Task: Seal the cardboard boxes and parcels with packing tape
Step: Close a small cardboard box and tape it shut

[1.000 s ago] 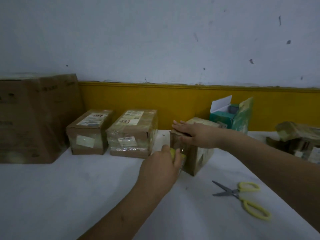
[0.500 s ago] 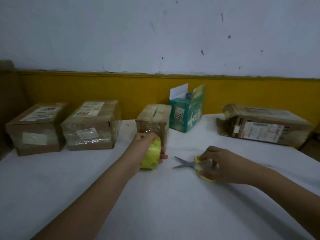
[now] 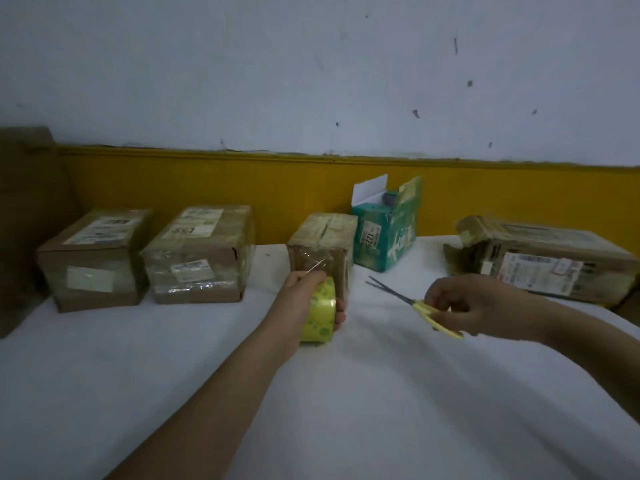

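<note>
A small brown cardboard box (image 3: 327,233) stands mid-table, clear tape running down its front face. My left hand (image 3: 303,296) grips a yellow-green roll of packing tape (image 3: 319,311) just in front of that box, a strip of tape stretched from roll to box. My right hand (image 3: 474,306) holds yellow-handled scissors (image 3: 429,311) lifted off the table, blades slightly apart and pointing left toward the roll. Two taped brown parcels (image 3: 93,258) (image 3: 199,252) sit at the left.
A teal carton (image 3: 384,237) with its white flap up stands behind the small box. A long crumpled parcel (image 3: 540,258) lies at the right. A large brown box (image 3: 27,209) fills the left edge. White cloth (image 3: 381,393) covers the table; a yellow band runs along the wall.
My right hand left the box top, picked up the scissors and raised them toward the tape. My left hand pulled the roll down the box front. The view shifted right.
</note>
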The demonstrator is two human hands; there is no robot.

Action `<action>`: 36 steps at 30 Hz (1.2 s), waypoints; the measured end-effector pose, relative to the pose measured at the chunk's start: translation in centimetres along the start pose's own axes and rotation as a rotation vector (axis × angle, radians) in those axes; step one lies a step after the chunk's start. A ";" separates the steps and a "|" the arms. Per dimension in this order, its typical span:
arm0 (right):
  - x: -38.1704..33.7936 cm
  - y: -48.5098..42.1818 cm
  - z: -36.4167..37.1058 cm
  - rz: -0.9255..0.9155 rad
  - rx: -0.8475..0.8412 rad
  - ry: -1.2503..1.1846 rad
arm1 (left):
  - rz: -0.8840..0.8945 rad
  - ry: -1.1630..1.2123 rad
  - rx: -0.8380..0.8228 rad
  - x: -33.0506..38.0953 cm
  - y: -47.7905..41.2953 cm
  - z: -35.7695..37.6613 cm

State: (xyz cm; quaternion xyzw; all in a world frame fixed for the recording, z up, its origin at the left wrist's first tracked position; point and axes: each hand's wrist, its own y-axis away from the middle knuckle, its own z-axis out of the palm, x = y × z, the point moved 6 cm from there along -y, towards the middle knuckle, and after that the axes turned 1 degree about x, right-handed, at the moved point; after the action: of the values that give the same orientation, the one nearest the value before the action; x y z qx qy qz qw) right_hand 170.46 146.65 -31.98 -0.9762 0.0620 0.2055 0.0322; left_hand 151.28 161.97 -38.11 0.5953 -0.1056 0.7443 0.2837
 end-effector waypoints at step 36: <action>-3.8 -8.4 2.4 0.002 -0.244 -0.146 | 0.060 0.043 -0.124 -0.1 -0.6 -1.0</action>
State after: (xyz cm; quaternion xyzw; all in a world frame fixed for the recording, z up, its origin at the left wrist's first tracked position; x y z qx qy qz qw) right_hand 167.21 155.56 -32.29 -0.9552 0.0351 0.2820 -0.0826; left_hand 150.80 162.98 -38.54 0.5571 -0.1630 0.7572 0.2996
